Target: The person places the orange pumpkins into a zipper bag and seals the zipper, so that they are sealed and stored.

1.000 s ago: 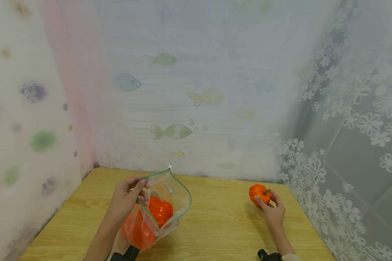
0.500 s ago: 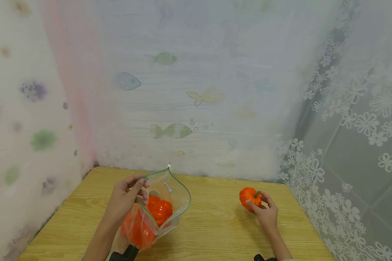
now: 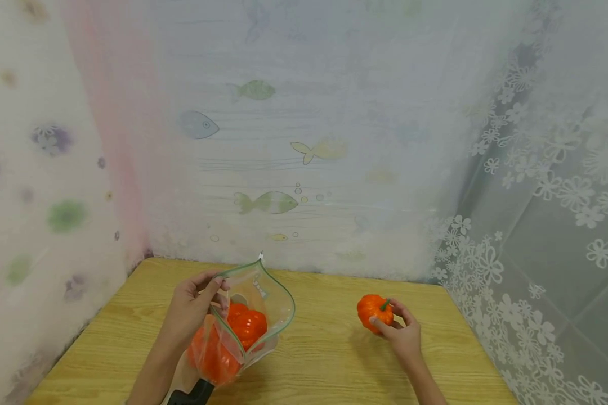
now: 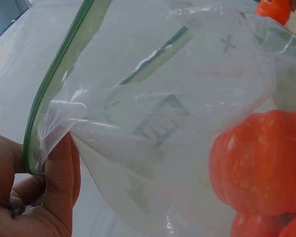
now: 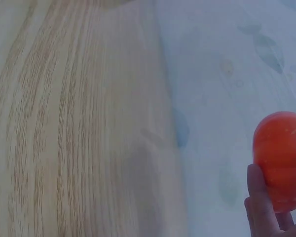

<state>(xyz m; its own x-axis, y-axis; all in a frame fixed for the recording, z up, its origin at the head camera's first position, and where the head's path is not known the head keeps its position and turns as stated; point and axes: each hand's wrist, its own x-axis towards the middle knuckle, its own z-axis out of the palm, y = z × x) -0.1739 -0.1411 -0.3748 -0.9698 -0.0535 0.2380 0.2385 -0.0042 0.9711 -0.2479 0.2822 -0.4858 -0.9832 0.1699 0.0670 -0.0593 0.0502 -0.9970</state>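
A clear zip bag (image 3: 278,298) with a green-edged mouth gapes wide at the left of the table. My left hand (image 3: 195,304) pinches its near-left rim between thumb and fingers. Inside lie several orange toy pumpkins (image 3: 247,327), seen through the plastic in the left wrist view as ribbed pumpkins (image 4: 261,163). Over the table's right side my right hand (image 3: 402,334) holds another orange pumpkin (image 3: 372,312) with a green stem, thumb on the near side. That pumpkin (image 5: 281,158) appears at the right edge of the right wrist view, fingers around it.
The wood-grain table (image 3: 324,349) reaches back to a pale wall covering (image 3: 334,225) printed with fish. A flowered curtain (image 3: 527,315) hangs along the right side. A black strap part (image 3: 195,392) sits by the left wrist, below the bag.
My right hand has carried its pumpkin leftward and slightly nearer, toward the bag. The left hand and the bag have stayed almost in place.
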